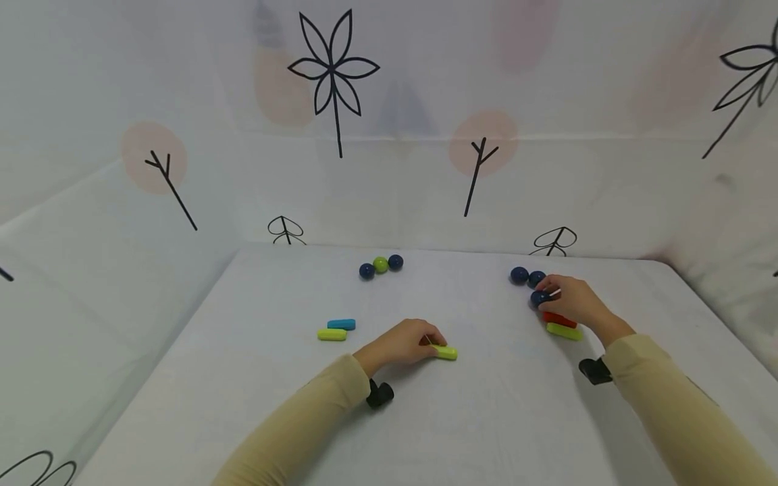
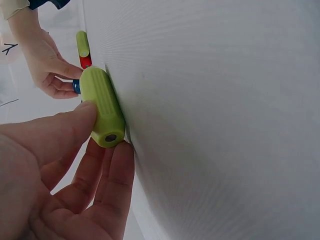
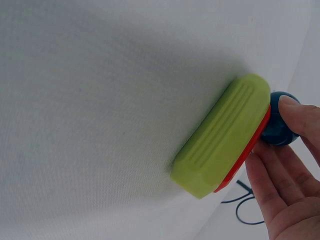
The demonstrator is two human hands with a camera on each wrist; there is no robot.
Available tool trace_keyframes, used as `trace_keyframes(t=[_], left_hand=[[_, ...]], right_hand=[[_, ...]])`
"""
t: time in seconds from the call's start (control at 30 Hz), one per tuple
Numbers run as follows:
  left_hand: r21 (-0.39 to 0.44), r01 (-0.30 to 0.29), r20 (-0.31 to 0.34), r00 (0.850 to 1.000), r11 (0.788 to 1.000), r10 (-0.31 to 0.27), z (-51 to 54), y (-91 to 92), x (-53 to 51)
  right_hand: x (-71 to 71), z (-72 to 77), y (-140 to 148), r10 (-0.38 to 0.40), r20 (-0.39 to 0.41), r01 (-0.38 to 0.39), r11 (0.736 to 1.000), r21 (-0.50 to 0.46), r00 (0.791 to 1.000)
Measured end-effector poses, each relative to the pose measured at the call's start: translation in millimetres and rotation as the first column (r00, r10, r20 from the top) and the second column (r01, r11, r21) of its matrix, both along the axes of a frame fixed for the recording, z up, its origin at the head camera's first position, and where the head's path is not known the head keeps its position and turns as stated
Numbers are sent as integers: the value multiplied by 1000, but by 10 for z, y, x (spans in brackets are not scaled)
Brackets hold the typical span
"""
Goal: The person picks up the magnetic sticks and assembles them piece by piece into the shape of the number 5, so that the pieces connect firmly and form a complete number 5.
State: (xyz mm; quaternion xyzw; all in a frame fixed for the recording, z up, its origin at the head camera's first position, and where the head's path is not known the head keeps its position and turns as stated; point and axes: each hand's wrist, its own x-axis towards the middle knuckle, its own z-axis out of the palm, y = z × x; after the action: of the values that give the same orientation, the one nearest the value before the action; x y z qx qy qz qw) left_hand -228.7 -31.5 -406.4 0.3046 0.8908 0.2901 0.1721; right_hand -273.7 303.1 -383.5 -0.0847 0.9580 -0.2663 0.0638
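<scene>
We are judging the work to be partway along. On the left side, a row of 3 balls (image 1: pixel 380 264), 2 navy and 1 green, is sitting together, and a blue bar (image 1: pixel 342 324) is lying alongside a far-left lime bar (image 1: pixel 331 334). On the right, a red bar (image 1: pixel 559 320) is lying side by side with an outer lime bar (image 1: pixel 564 331), and 2 navy balls (image 1: pixel 519 275) are sitting just beyond. What is left, as far as we are telling, is concerning the 2 pieces not yet let go. We are seeing the left hand (image 1: pixel 404 341) pinching a loose lime bar (image 1: pixel 447 353) between thumb and fingers; it is projecting past the fingertips to the right, low at the white table (image 1: pixel 486 418), well apart from both groups. The right hand (image 1: pixel 574 300) is gripping a held navy ball (image 1: pixel 538 300) at the red bar's far side; we are not confirming whether they are touching.
</scene>
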Motion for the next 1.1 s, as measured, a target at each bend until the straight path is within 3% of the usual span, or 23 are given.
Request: trace_keyframes(t=[0.37,0.6,1.1], left_hand=[[-2,-13,7,1000,1000,13,5,1,8],[8,-17,17,1000,1000,17,1,3,5],[26,-34,13,999,999,33,15,5,19]], right_hand=[[133,33,-178,69,-20,-70,995,-75,997],[253,10,-325,134,-83,-142,985,-98,988],[504,-30,-663,252,-57,-258,949,-181,966]])
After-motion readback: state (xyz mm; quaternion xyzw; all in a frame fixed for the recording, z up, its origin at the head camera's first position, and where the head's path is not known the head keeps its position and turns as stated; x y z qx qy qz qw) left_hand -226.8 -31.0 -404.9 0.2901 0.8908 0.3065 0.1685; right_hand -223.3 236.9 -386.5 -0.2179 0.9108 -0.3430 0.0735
